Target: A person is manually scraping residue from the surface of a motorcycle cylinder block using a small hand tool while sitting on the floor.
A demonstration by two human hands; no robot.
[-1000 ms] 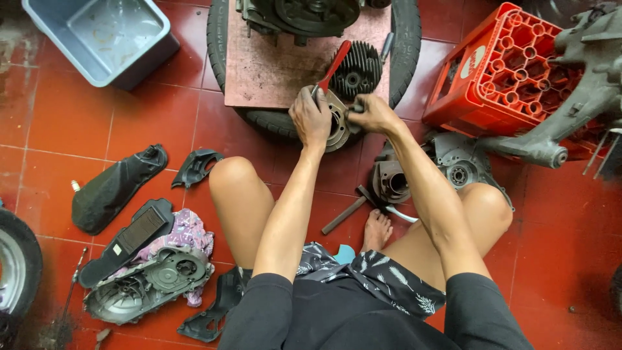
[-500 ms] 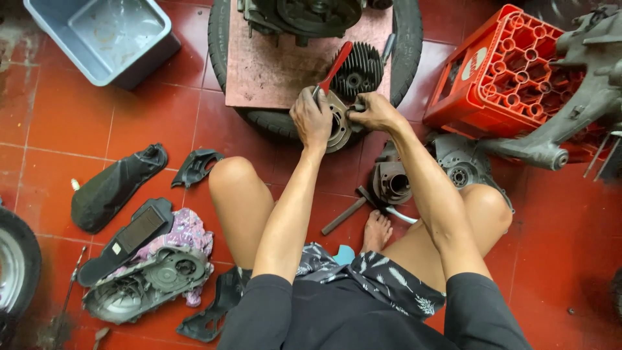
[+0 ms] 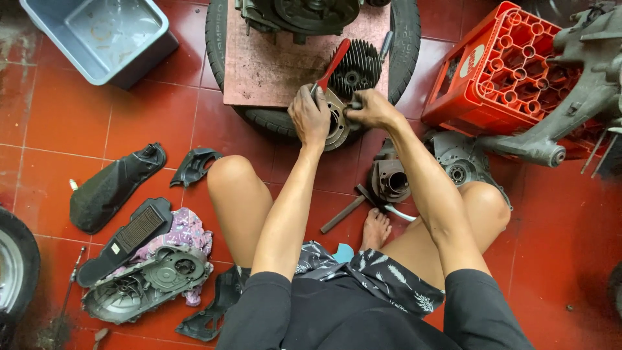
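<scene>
I sit on the red tile floor with both arms stretched forward. My left hand (image 3: pixel 310 115) grips a finned engine cylinder (image 3: pixel 353 70) at its flanged base (image 3: pixel 337 123) and also holds a red-handled tool (image 3: pixel 332 65) that slants up over the fins. My right hand (image 3: pixel 368 107) presses on the right side of the flange, fingers closed on a small dark part. The cylinder rests at the front edge of a pinkish board (image 3: pixel 272 65) laid across a tyre (image 3: pixel 405 45).
A dark engine block (image 3: pixel 304 13) sits on the board's far side. A grey tub (image 3: pixel 107 39) stands top left, a red crate (image 3: pixel 502 71) right, with a grey casing (image 3: pixel 570 78) beside it. Metal parts (image 3: pixel 392 178), a hammer (image 3: pixel 346 210), covers (image 3: pixel 146 282) and black plastic pieces (image 3: pixel 110 185) lie around my legs.
Both hands stay on the cylinder; the red-handled tool has shifted slightly against the fins. The view has barely moved.
</scene>
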